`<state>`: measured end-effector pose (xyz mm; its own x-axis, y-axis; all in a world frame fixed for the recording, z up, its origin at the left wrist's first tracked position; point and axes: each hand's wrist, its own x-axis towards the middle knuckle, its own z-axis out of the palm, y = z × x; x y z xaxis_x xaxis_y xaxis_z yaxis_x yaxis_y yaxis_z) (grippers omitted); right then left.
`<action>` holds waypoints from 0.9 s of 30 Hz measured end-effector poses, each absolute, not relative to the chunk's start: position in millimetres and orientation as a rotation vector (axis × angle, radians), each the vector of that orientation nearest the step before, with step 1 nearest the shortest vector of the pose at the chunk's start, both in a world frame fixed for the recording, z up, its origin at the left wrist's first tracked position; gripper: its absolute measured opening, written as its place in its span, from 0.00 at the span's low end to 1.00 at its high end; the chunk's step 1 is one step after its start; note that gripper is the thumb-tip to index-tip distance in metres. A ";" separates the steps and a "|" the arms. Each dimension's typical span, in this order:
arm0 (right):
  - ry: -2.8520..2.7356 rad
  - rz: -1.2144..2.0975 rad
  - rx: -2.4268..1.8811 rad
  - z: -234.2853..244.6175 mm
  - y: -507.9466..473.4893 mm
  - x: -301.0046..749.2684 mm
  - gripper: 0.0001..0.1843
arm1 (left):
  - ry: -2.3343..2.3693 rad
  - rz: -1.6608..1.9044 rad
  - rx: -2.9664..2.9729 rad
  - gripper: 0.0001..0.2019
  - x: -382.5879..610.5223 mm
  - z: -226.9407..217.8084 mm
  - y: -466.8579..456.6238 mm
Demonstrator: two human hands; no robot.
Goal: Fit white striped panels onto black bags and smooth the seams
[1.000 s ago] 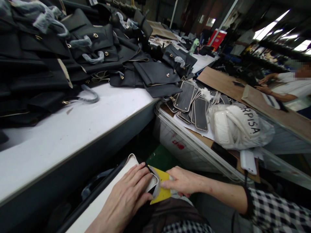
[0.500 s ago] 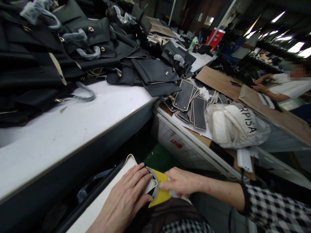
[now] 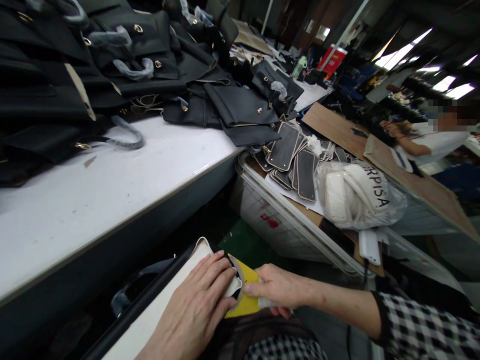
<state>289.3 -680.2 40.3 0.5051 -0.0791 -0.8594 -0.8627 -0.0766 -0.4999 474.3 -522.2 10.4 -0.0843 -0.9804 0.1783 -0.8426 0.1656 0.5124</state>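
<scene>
A long white panel with a black edge (image 3: 150,310), seemingly part of a bag, lies tilted near my lap. My left hand (image 3: 198,300) rests on its white face, fingers stretched out and lying flat, thumb apart near the end. My right hand (image 3: 275,287) is closed around a yellow scraper (image 3: 245,295), a flat tool with a curved greyish edge. That edge meets the open end of the panel, beside my left fingertips. Whitish wrapping shows at the scraper's grip. A strap wrapped in clear film (image 3: 138,280) hangs below, left of the panel.
Black bags (image 3: 240,107) are heaped on the white table (image 3: 123,175). Dark stitched pieces (image 3: 305,172) and a plastic bag of white parts (image 3: 356,195) lie on the right-hand table, with a white device (image 3: 369,246) at its edge. A person (image 3: 438,140) works further right.
The view has shifted slightly. My right hand and the yellow scraper have moved a little at the panel's end; my left hand stays on the panel. The person opposite has moved their arms.
</scene>
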 end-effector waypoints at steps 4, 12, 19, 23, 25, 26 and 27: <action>0.889 0.757 -1.447 35.3 -671.0 286.6 0.23 | -1.952 -0.404 1.715 0.19 473.6 12.0 -522.6; 0.969 0.735 -1.391 31.7 -661.9 286.4 0.24 | -1.893 -0.487 1.693 0.16 475.9 18.6 -525.5; 0.970 0.763 -1.422 30.5 -663.9 287.5 0.25 | -1.777 -0.610 1.691 0.14 475.4 17.5 -524.5; 0.940 0.781 -1.447 34.6 -669.7 292.2 0.23 | -1.745 -0.665 1.707 0.15 474.3 16.7 -523.6; 0.912 0.789 -1.461 37.5 -672.5 295.0 0.23 | -1.726 -0.666 1.708 0.17 474.3 17.5 -523.3; 0.901 0.797 -1.467 38.8 -673.6 296.1 0.23 | -1.716 -0.662 1.705 0.17 474.4 17.9 -523.1; 0.898 0.806 -1.474 39.7 -674.5 297.2 0.24 | -1.707 -0.656 1.701 0.18 474.4 18.1 -522.9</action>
<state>297.2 -674.5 39.7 0.4673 -0.0845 -0.8801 -0.8840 -0.0326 -0.4663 474.4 -522.9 18.1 0.0353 -0.9955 0.0884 -0.6803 0.0409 0.7318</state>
